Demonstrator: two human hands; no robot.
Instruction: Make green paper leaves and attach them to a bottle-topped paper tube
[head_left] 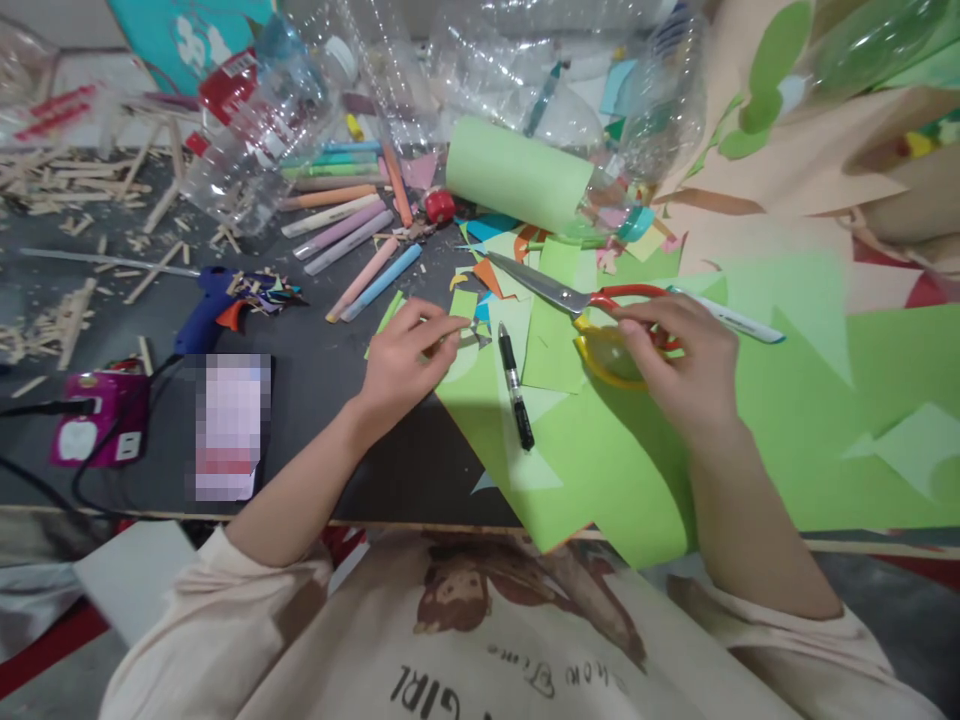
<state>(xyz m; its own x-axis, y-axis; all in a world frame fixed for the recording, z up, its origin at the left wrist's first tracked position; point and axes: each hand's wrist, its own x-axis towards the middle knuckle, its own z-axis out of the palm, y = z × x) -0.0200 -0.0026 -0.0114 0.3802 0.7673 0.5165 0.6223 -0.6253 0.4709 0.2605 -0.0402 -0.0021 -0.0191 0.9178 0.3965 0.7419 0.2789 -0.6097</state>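
A pair of scissors [559, 292] with one red and one yellow handle loop lies over green paper pieces, blades pointing up and left. My right hand [686, 360] has its fingers closed at the red loop. To the left, my left hand [412, 355] is pinched, thumb against fingers; a tiny greyish bit shows at its fingertips, too small to name. Between the hands a black pen [515, 385] rests on the green paper [637, 450]. A smaller green paper strip [555, 340] lies beneath the scissors blades.
Several markers [382, 285] lie beyond my left hand. A blue glue gun [206, 310], a phone [229, 425] and a purple box [101, 420] with cables are at left. Clear plastic bottles [247, 150] and a green paper roll [517, 175] stand at the back. Wood sticks [75, 180] are scattered far left.
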